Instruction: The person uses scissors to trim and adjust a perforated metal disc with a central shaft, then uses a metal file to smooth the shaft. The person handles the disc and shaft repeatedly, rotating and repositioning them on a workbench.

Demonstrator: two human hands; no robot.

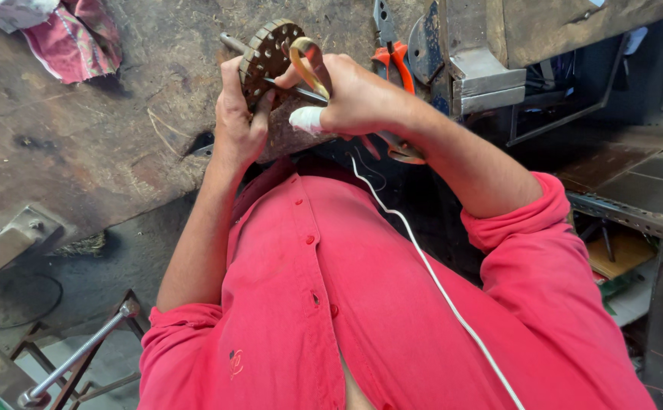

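My left hand [238, 115] grips a round brown slotted disc [265, 53] mounted on a metal shaft [232, 42], holding it on edge over the worn workbench [104, 144]. My right hand [350, 95], one finger wrapped in white tape [306, 119], is closed on a tool with a curved yellowish handle [309, 64]. The tool's tip rests against the disc. A thin white cord [430, 273] runs from my hands down across my red shirt.
Red-handled pliers [392, 53] and a grey metal vise [483, 68] sit at the bench's far right. A red patterned cloth [69, 38] lies at the top left. A metal rod frame [81, 353] stands on the floor at lower left; shelves fill the right.
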